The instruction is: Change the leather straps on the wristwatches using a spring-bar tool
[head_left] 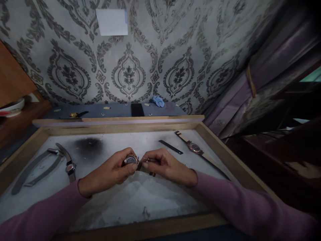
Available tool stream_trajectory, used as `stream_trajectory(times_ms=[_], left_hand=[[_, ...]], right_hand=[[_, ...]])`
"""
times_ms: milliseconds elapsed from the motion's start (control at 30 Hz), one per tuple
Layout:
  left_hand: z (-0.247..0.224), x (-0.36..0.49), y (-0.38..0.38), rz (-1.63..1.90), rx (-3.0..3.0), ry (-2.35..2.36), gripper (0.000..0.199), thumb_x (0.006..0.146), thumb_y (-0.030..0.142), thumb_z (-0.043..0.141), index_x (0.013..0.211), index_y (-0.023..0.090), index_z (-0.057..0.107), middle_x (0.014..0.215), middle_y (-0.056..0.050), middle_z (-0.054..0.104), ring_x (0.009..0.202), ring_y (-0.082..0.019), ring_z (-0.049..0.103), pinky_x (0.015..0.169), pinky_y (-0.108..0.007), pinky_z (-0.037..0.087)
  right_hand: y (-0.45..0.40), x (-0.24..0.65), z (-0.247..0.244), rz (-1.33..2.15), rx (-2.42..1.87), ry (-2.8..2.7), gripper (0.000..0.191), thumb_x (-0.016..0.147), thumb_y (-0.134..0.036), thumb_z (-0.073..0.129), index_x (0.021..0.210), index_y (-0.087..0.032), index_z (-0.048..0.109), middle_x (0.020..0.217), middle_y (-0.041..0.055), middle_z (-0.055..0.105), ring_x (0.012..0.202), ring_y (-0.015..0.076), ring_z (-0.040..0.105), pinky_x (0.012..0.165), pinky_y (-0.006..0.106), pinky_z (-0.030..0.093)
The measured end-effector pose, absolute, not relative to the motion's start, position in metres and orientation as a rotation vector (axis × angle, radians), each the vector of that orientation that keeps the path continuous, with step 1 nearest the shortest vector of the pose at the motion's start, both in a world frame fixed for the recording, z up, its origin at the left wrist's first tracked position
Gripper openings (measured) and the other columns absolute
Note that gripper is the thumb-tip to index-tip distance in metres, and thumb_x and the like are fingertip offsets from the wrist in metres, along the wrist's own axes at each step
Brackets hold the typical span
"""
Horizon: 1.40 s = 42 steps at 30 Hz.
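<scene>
Near the middle of the view, my left hand is closed on a round watch with a gold-toned rim, its thumb across the lower edge. A dark strap piece extends right from the case, under the other hand. My right hand pinches a thin, pointed tool beside the case, where the strap meets it. Both hands are over the white surface of a wood-framed tray.
At left lie grey-handled pliers and a watch. To the right are a black strap piece and another watch. Beyond the frame sit a dark rectangular object and a blue crumpled cloth.
</scene>
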State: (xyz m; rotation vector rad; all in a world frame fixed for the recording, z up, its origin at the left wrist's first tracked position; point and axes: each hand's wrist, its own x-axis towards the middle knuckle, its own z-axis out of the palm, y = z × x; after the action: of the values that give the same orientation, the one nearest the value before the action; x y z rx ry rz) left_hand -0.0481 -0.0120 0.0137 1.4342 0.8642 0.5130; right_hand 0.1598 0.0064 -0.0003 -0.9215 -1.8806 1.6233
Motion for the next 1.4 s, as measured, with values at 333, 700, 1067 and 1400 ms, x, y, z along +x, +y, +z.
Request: stream_trajectory(times_ms=[333,700,1067,1400], left_hand=[[0.011,-0.046,-0.010,0.581,1.222,0.842,0.023,0.083,0.036,0.060,0.082,0.019,0.045,0.055,0.011,0.033,0.043,-0.004,0.022,0.039,-0.019,0.015],[0.016,-0.042,-0.011,0.617,1.116,0.942,0.014,0.067,0.020,0.059,0.069,0.019,0.045,0.045,0.013,0.032,0.038,-0.002,0.019,0.035,-0.018,0.011],[0.013,-0.041,-0.009,0.622,1.007,0.912,0.017,0.060,0.017,0.060,0.069,0.020,0.045,0.043,0.014,0.031,0.037,-0.001,0.016,0.035,-0.018,0.009],[0.014,-0.041,-0.010,0.676,1.052,0.931,0.012,0.058,0.014,0.054,0.065,0.019,0.046,0.041,0.013,0.030,0.036,-0.002,0.017,0.035,-0.017,0.011]], right_hand=[[0.003,0.162,0.005,1.300,-0.873,-2.073,0.028,0.094,-0.032,0.043,0.104,-0.016,0.063,0.089,0.0040,0.064,0.082,0.0156,0.056,0.076,0.028,0.043],[0.004,0.159,-0.001,1.502,-0.802,-1.921,0.029,0.094,-0.041,0.047,0.091,-0.014,0.057,0.069,-0.0002,0.058,0.047,0.0064,0.039,0.044,0.020,0.031],[-0.001,0.156,0.006,1.167,-0.852,-2.067,0.024,0.096,-0.033,0.043,0.091,-0.016,0.060,0.077,0.0014,0.059,0.072,0.0130,0.053,0.069,0.026,0.042],[-0.004,0.155,0.007,1.204,-0.853,-2.104,0.032,0.097,-0.038,0.041,0.084,-0.016,0.060,0.078,0.0041,0.063,0.074,0.0151,0.057,0.070,0.028,0.044]])
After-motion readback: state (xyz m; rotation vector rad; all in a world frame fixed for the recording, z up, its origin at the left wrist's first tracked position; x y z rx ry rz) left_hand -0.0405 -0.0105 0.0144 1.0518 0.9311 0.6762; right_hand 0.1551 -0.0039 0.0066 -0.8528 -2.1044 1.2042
